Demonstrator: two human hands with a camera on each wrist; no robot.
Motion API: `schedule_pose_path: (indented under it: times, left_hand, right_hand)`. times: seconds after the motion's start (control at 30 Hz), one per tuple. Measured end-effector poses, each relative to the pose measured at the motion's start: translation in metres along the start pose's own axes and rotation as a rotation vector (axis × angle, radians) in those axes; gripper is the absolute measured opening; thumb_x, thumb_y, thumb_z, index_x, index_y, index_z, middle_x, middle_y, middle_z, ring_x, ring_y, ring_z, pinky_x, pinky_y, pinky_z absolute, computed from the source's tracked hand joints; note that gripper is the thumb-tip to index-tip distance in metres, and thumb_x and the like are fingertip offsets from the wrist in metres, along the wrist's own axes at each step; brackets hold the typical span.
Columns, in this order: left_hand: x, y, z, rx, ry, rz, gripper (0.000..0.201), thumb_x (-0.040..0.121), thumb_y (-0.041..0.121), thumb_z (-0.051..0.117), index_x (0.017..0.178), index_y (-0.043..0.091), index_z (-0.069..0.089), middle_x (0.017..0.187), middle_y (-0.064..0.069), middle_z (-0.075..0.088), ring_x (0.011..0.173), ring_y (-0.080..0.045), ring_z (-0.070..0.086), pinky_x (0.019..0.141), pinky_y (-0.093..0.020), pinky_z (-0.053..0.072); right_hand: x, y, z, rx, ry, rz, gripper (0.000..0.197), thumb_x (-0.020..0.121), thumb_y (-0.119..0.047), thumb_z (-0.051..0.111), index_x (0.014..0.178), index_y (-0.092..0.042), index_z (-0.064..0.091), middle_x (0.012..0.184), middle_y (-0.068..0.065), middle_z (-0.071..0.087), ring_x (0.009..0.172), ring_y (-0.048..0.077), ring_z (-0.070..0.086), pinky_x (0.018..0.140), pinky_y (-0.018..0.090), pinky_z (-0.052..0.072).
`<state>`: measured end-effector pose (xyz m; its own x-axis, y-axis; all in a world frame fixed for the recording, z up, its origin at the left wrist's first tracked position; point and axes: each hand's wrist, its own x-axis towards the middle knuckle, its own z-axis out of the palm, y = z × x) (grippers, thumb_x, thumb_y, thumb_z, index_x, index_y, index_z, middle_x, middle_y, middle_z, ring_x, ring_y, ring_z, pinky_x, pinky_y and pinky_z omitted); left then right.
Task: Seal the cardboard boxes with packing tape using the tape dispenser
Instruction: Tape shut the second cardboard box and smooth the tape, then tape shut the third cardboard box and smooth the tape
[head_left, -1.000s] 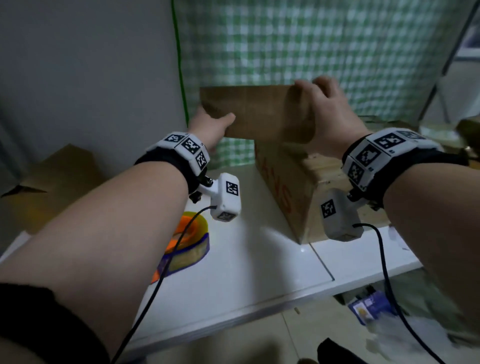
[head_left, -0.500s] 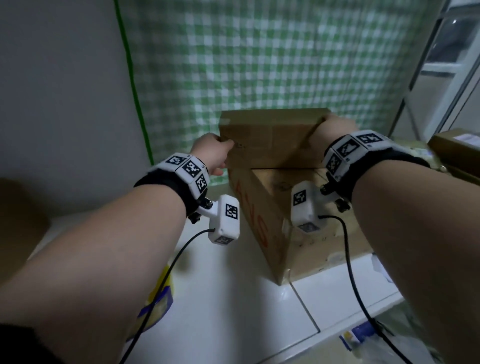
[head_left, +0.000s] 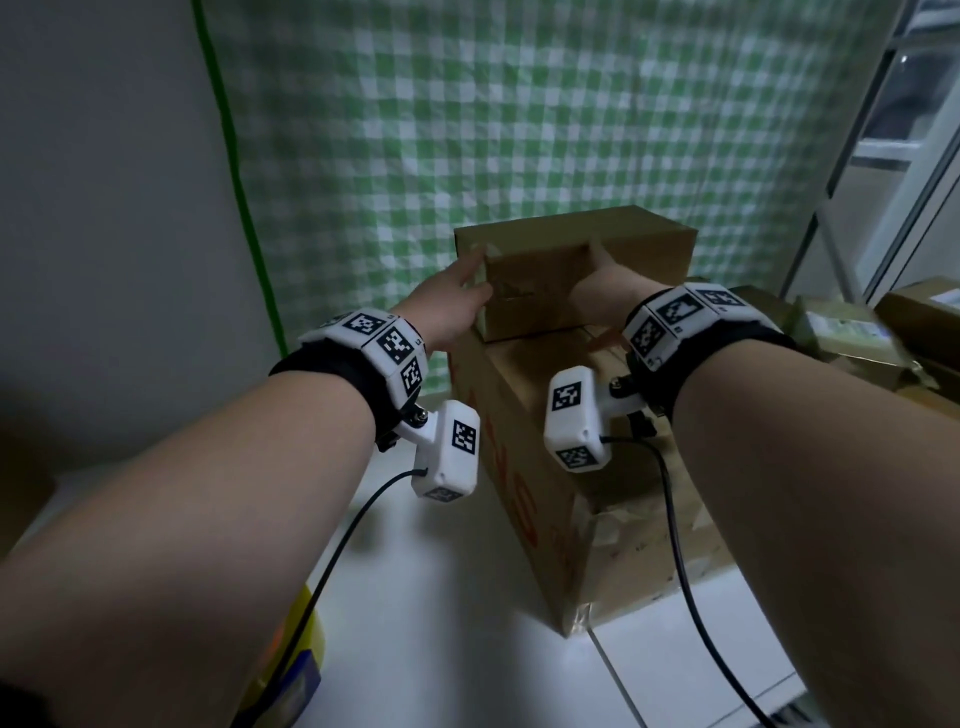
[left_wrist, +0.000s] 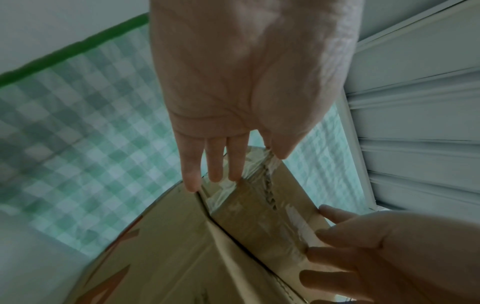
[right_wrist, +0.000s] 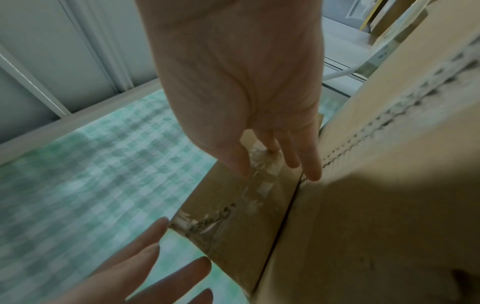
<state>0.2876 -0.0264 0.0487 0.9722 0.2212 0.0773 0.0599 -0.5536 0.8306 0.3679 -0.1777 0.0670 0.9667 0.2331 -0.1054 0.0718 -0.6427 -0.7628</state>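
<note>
A small cardboard box with old tape on its seams rests on top of a bigger cardboard box with red lettering. My left hand lies against the small box's left end, my right hand against its right end. In the left wrist view my left hand has straight fingers touching the taped end of the small box. The right wrist view shows my right hand the same way. A yellow, orange and blue tape dispenser lies on the table, mostly hidden under my left forearm.
The boxes stand on a white table against a green checked curtain. More cardboard boxes are piled at the right, below a window frame. Cables run from both wrist cameras across the table.
The small box came down from mid-air onto the bigger box. My right hand slid off its top to its right end, and the view tilted upward.
</note>
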Motion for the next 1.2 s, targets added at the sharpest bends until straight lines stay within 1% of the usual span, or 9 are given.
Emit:
schedule_pose_path:
  times: [0.07,0.13,0.2,0.3,0.37,0.5,0.83,0.97,1.2]
  left_hand:
    - [0.0,-0.003,-0.002,-0.006,0.012,-0.006,0.055,0.098,0.034,0.039,0.148,0.04,0.017,0.15,-0.001,0.037,0.123,-0.02,0.049,0.095,-0.038,0.049]
    - [-0.005,-0.006,-0.006,-0.046,0.044,-0.022,0.053,0.098,0.033,0.04,0.148,0.037,0.021,0.147,0.0,0.04,0.112,-0.017,0.055,0.087,-0.035,0.052]
    - [-0.013,-0.008,-0.013,-0.082,0.092,-0.044,0.05,0.098,0.033,0.042,0.146,0.032,0.029,0.141,-0.002,0.046,0.107,-0.018,0.057,0.082,-0.034,0.053]
    - [-0.033,-0.014,-0.028,-0.068,0.142,-0.055,0.036,0.097,0.03,0.044,0.131,0.018,0.051,0.122,-0.007,0.059,0.101,-0.02,0.057,0.08,-0.035,0.052]
    - [-0.05,-0.02,-0.041,-0.033,0.17,-0.057,0.026,0.097,0.029,0.046,0.115,0.016,0.058,0.117,-0.014,0.062,0.091,-0.021,0.055,0.079,-0.036,0.051]
    - [-0.093,-0.045,-0.076,0.115,0.295,-0.079,0.03,0.094,0.024,0.05,0.116,0.008,0.063,0.115,-0.014,0.064,0.098,-0.026,0.059,0.087,-0.039,0.05]
    - [-0.238,-0.151,-0.182,0.563,0.57,-0.447,0.026,0.088,0.016,0.053,0.107,0.004,0.068,0.112,-0.018,0.065,0.105,-0.035,0.058,0.086,-0.035,0.046]
    - [-0.284,-0.19,-0.211,0.568,0.729,-0.687,0.036,0.085,0.016,0.053,0.121,0.014,0.059,0.131,-0.019,0.042,0.118,-0.038,0.043,0.096,-0.04,0.039]
    - [-0.302,-0.232,-0.234,0.322,0.733,-0.551,0.041,0.087,0.016,0.05,0.127,0.023,0.058,0.131,-0.008,0.056,0.115,-0.028,0.053,0.088,-0.023,0.037]
  right_hand:
    - [0.003,-0.003,0.002,0.147,-0.006,0.027,0.05,0.105,-0.018,0.025,0.151,-0.008,0.011,0.148,0.018,0.034,0.109,0.036,0.052,0.075,0.036,0.055]
    - [0.003,-0.004,0.004,0.084,0.058,0.006,0.064,0.099,-0.008,0.038,0.153,-0.018,0.004,0.142,0.018,0.04,0.112,0.036,0.053,0.089,0.043,0.053]
    - [-0.01,-0.009,0.007,0.023,0.142,0.004,0.061,0.093,-0.007,0.046,0.149,-0.013,0.024,0.133,0.02,0.05,0.111,0.036,0.057,0.091,0.047,0.052]
    - [-0.032,-0.019,0.02,-0.013,0.182,-0.057,0.029,0.09,-0.011,0.051,0.112,0.003,0.061,0.11,0.02,0.066,0.099,0.034,0.065,0.086,0.047,0.055]
    - [-0.046,-0.028,0.035,0.028,0.112,-0.093,0.027,0.088,-0.013,0.053,0.104,0.004,0.066,0.103,0.017,0.069,0.093,0.032,0.068,0.084,0.044,0.057]
    - [-0.087,-0.048,0.077,0.11,0.013,-0.147,0.017,0.091,-0.01,0.055,0.087,0.002,0.067,0.083,0.017,0.068,0.072,0.029,0.066,0.076,0.038,0.059]
    - [-0.183,-0.067,0.193,-0.044,-0.273,-0.27,0.018,0.095,-0.014,0.053,0.101,-0.002,0.065,0.087,0.01,0.07,0.076,0.021,0.065,0.078,0.038,0.059]
    - [-0.213,-0.077,0.233,-0.097,-0.34,-0.298,0.019,0.093,-0.011,0.054,0.101,0.001,0.066,0.09,0.012,0.07,0.075,0.022,0.064,0.079,0.039,0.058]
    - [-0.232,-0.084,0.275,-0.283,-0.404,-0.354,0.022,0.091,-0.012,0.054,0.1,0.0,0.07,0.097,0.011,0.073,0.079,0.023,0.067,0.082,0.038,0.058]
